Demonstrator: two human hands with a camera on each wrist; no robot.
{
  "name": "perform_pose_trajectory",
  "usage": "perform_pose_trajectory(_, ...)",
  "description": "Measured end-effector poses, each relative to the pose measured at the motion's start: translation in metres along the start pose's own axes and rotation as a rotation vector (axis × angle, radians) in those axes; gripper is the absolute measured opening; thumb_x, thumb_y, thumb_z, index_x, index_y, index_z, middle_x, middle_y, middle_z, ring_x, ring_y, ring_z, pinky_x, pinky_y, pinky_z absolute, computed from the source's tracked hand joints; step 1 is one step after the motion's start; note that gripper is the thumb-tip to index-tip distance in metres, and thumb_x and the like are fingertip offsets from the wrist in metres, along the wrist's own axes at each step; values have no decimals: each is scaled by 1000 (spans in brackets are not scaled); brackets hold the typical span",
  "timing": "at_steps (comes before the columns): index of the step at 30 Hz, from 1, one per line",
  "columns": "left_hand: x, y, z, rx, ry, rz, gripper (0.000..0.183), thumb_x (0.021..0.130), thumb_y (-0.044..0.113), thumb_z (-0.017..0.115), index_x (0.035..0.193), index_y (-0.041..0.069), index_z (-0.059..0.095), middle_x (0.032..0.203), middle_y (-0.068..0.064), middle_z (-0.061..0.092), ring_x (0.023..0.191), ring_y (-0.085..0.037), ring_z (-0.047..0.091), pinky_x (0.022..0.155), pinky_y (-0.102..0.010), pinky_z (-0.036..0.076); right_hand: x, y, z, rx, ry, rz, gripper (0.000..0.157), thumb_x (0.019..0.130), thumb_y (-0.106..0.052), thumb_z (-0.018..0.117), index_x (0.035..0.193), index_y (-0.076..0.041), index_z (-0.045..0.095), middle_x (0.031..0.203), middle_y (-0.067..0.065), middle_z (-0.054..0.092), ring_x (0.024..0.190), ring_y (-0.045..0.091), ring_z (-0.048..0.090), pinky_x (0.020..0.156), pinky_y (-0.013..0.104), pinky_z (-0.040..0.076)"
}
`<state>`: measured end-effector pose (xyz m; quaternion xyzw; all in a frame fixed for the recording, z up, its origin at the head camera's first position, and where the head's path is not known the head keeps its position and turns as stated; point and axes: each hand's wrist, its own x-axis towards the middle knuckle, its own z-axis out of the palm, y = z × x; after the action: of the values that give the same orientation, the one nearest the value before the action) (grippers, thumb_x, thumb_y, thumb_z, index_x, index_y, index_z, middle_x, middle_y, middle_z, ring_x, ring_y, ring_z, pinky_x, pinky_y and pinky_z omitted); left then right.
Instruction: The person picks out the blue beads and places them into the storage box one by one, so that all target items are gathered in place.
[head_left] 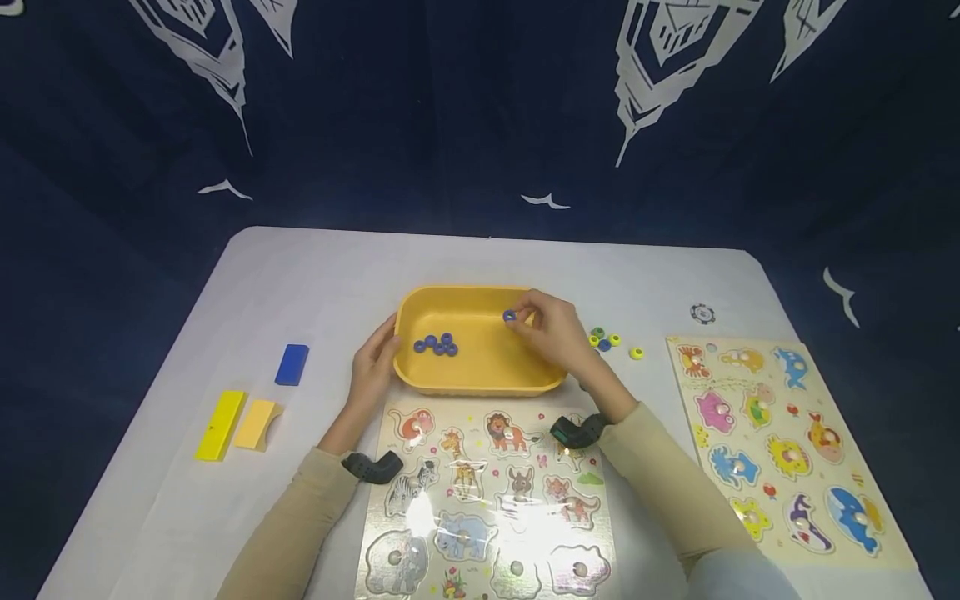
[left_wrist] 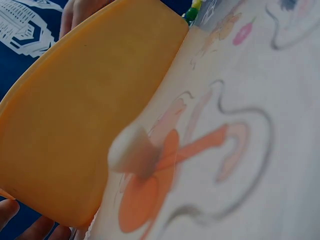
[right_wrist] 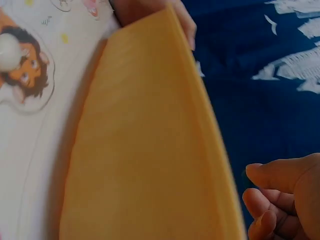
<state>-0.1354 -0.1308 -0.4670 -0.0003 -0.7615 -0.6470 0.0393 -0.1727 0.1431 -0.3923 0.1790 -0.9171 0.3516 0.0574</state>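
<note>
A yellow tray (head_left: pixel 480 382) stands on the table with several blue beads (head_left: pixel 439 344) lying together in its left half. My left hand (head_left: pixel 372 362) holds the tray's left end, thumb and fingers at the rim; its fingertips (left_wrist: pixel 37 229) show at the lower corner of the left wrist view. Over the tray's right side my right hand (head_left: pixel 553 329) pinches one blue bead (head_left: pixel 509 315) between thumb and fingertips. From the right wrist, the thumb and curled fingers (right_wrist: pixel 282 172) appear beyond the rim, the bead barely visible there.
Green, yellow and blue beads (head_left: pixel 604 344) lie right of the tray. An animal puzzle board (head_left: pixel 487 442) sits in front, a sea-animal board (head_left: pixel 787 450) at right. Blue (head_left: pixel 292 364), yellow (head_left: pixel 221 425) and pale arched (head_left: pixel 258 425) blocks lie left. A round chip (head_left: pixel 702 313) lies farther back.
</note>
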Motion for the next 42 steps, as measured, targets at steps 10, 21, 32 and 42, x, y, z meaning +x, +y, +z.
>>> perform_pose_trajectory(10,0,-1,0,-11,-7,-13,43,92,35,44,134,28,37,140,4,37,129,-11,31,107,-29,30,30,-19,53,-112,-211,53,15,77,-25,65,89,-15,62,76,-6,60,67,10,53,55,23,45)
perform_pose_trajectory(21,-1,-1,0,19,3,0,41,93,34,43,133,30,38,138,5,39,128,-11,33,106,-29,32,34,-20,71,-180,-310,51,15,77,-21,67,91,-18,64,80,-4,60,74,12,54,61,25,45)
perform_pose_trajectory(32,-5,15,0,-10,-17,-24,41,94,24,43,135,21,37,139,0,38,129,-14,33,106,-29,31,7,-18,40,0,-99,-14,21,79,-20,66,99,-13,64,81,-5,63,61,10,51,54,24,44)
perform_pose_trajectory(42,0,-1,-1,28,-4,10,40,94,29,43,134,27,38,138,2,40,128,-13,34,106,-30,32,-54,15,-12,65,162,-61,20,78,-16,67,96,-7,65,76,0,60,53,9,40,41,17,33)
